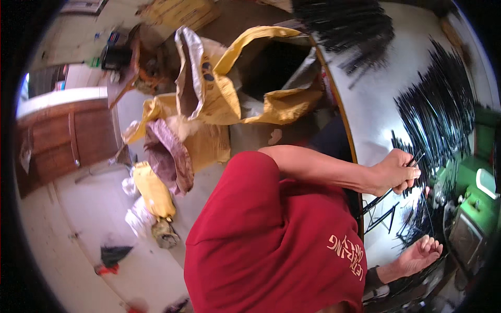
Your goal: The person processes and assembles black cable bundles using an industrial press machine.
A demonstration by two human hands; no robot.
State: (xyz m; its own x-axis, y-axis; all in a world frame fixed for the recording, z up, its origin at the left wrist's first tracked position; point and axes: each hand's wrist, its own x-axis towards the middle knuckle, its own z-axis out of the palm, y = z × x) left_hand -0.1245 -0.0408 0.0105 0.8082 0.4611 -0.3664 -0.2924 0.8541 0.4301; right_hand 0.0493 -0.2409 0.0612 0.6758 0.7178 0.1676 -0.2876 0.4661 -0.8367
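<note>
My left hand (392, 172) is closed around a few thin black rods, whose ends stick out past the fingers over the pale tabletop (360, 112). Lower in the view, my right hand (419, 256) has its fingers curled inward, and what they hold, if anything, is too small to make out. Just beyond my left hand a wide heap of black rods (438, 104) covers the table. Several loose black rods (383, 219) lie between the two hands.
A green machine (472, 208) stands at the right, close to both hands. Another pile of black rods (347, 23) lies at the table's upper end. Open yellow sacks (284, 107), a purple sack (169, 156) and a yellow bundle (153, 190) stand or lie on the floor left of the table.
</note>
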